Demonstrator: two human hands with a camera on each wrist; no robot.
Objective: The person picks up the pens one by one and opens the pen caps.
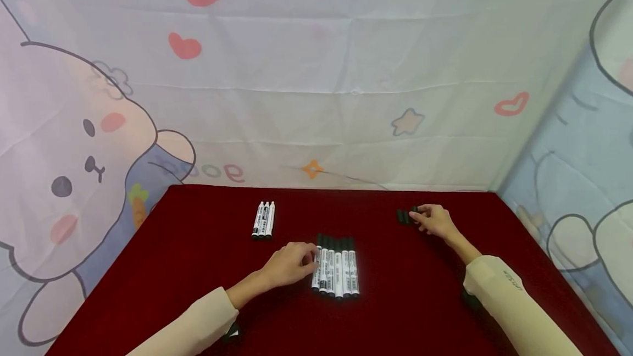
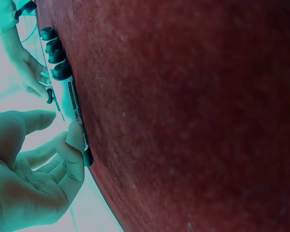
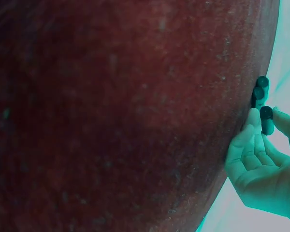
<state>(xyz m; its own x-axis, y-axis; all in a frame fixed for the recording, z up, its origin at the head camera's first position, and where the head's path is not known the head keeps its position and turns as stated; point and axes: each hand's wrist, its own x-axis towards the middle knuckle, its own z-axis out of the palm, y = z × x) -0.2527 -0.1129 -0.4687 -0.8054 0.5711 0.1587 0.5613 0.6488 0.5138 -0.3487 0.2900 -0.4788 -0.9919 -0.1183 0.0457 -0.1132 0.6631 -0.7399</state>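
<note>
Several white markers point(image 1: 338, 273) with black caps lie side by side in a row on the red cloth. My left hand point(image 1: 292, 263) is at the row's left edge, its fingers loosely bent beside the nearest marker point(image 2: 67, 99). In the left wrist view its thumb and forefinger stand apart, with nothing held between them; whether a fingertip touches the marker I cannot tell. Farther back on the right, my right hand point(image 1: 433, 221) pinches a black marker cap point(image 3: 267, 120) between thumb and fingers. Two more black caps point(image 1: 403, 216) sit just left of it.
Three uncapped white markers point(image 1: 263, 220) lie together at the back left. A red cloth point(image 1: 198, 246) covers the table, and a printed curtain point(image 1: 346, 70) hangs behind its back edge and along the sides.
</note>
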